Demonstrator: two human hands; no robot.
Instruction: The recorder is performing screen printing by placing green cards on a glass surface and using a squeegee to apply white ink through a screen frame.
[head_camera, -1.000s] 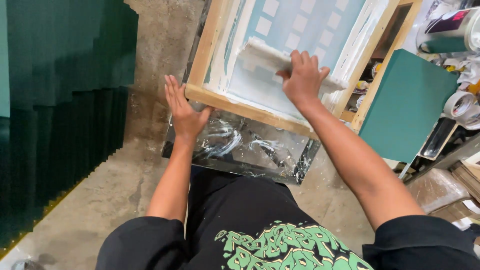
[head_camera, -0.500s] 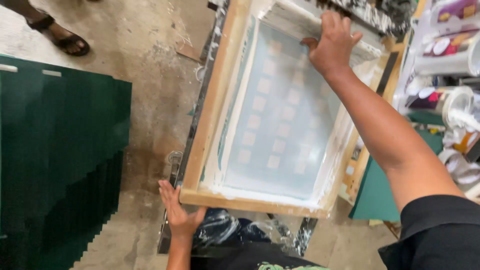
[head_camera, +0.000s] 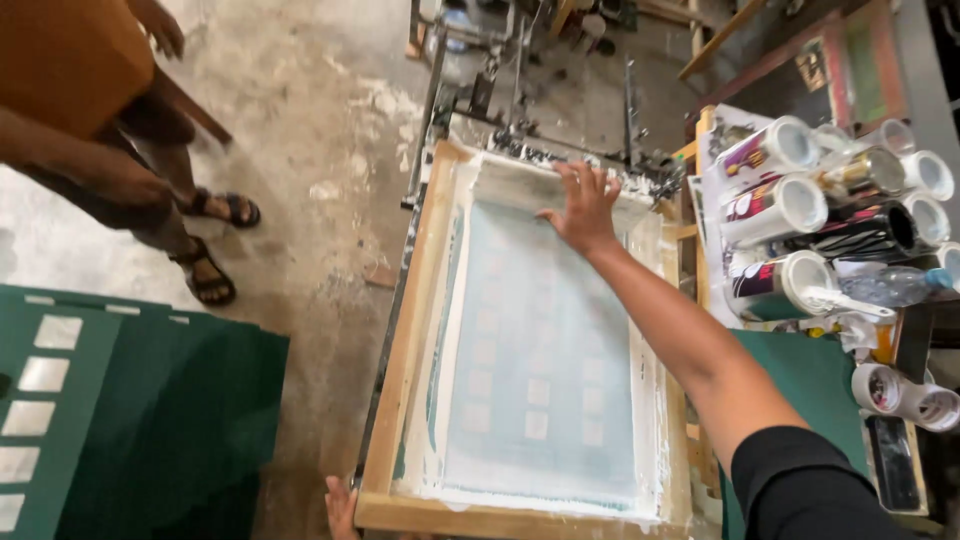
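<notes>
A large rectangular wooden-framed printing screen (head_camera: 520, 390) is seen lying flat, its pale blue-grey mesh marked with rows of small light squares and edged with white ink smears. At its far end a long white-coated squeegee (head_camera: 560, 185) is laid across the mesh, just below the metal hinge clamps, and is pressed by spread fingers.

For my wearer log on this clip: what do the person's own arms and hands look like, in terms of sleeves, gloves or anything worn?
Both hands are bare, with no gloves. The right hand shows no ring or watch, and its forearm is uncovered up to a short black sleeve at the upper arm. Only the fingers of the left hand show at the bottom edge; its arm and sleeve are out of view.
</notes>
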